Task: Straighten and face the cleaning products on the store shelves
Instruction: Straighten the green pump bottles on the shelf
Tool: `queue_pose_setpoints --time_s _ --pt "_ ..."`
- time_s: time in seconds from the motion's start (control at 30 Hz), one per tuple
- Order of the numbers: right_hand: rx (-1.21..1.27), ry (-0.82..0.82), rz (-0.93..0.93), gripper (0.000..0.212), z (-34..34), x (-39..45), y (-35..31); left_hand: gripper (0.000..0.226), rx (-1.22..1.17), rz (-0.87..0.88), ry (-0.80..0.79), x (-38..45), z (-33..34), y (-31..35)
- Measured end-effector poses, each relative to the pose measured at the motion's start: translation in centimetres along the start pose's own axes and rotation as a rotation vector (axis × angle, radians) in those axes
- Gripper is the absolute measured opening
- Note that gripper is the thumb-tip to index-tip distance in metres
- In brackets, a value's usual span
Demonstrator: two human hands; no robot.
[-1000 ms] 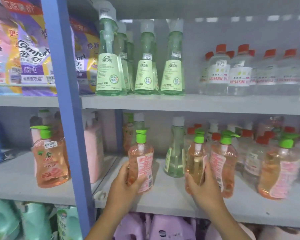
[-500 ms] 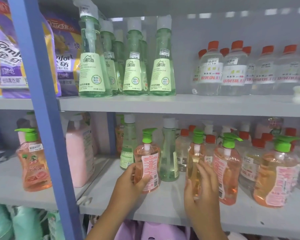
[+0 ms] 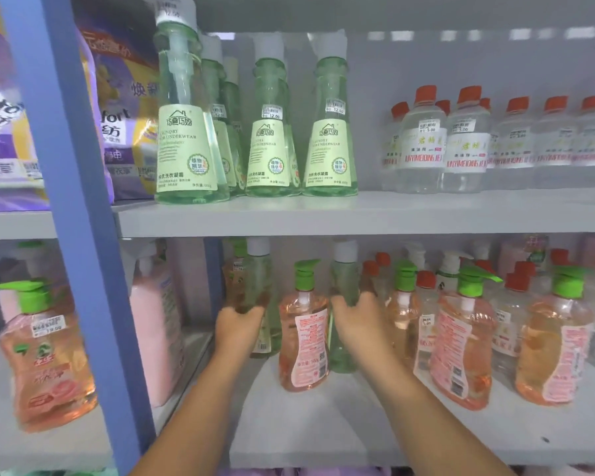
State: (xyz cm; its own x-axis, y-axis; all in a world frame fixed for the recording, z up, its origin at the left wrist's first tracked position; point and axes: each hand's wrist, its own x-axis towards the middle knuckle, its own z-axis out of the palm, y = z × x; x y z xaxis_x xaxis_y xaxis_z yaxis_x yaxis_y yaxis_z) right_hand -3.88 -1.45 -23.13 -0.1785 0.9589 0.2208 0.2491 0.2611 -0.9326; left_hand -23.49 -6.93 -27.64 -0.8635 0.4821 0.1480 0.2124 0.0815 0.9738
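Fingers of the left hand wrap a tall green bottle and those of the right hand wrap its twin, both upright toward the far side of the lower shelf, flanking a nearer orange pump bottle.
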Motion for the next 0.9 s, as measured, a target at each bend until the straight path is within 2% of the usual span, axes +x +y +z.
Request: queue_pose_setpoints --time_s 0.07,0.13,0.2,0.3,0.33,0.47,0.57,0.63,0.77,0.9 --pt "0.02 -0.016 0.064 0.014 1.4 1.5 0.4 0.018 -0.062 -0.084 -0.074 1.0 0.7 -0.6" --pt "-0.003 0.001 0.077 0.014 2.0 2.2 1.0 0.027 -0.051 -0.102 -0.112 1.6 1.2 -1.0" --pt "-0.062 0.029 0.082 0.01 2.1 1.9 1.2 0.029 0.015 -0.08 -0.119 1.7 1.2 -1.1" --pt "-0.061 0.076 0.034 0.012 1.5 0.3 1.4 0.021 0.062 0.026 -0.101 0.2 0.0 -0.9" --pt "-0.071 0.082 -0.007 0.015 1.1 -0.5 1.5 0.022 0.06 0.057 -0.098 -0.7 -0.6 -0.9" --pt "-0.065 0.039 -0.139 0.054 -0.8 -3.5 2.8 0.017 0.014 0.168 -0.137 -4.0 -3.4 -1.3" --pt "0.026 -0.004 -0.119 0.063 -2.8 -5.0 3.5 0.031 -0.009 0.191 -0.129 -6.1 -5.2 -1.2" --pt "0.098 -0.023 -0.126 0.056 -4.3 -6.1 3.6 0.035 -0.008 0.191 -0.103 -7.5 -6.1 -1.1" --pt "0.181 -0.11 -0.216 0.025 -6.7 -7.9 3.6 0.032 -0.07 0.201 -0.115 -11.4 -7.5 -0.3" --pt "0.253 -0.186 -0.293 0.022 -9.3 -9.8 1.9 0.035 -0.157 0.222 -0.103 -16.9 -9.2 1.5"
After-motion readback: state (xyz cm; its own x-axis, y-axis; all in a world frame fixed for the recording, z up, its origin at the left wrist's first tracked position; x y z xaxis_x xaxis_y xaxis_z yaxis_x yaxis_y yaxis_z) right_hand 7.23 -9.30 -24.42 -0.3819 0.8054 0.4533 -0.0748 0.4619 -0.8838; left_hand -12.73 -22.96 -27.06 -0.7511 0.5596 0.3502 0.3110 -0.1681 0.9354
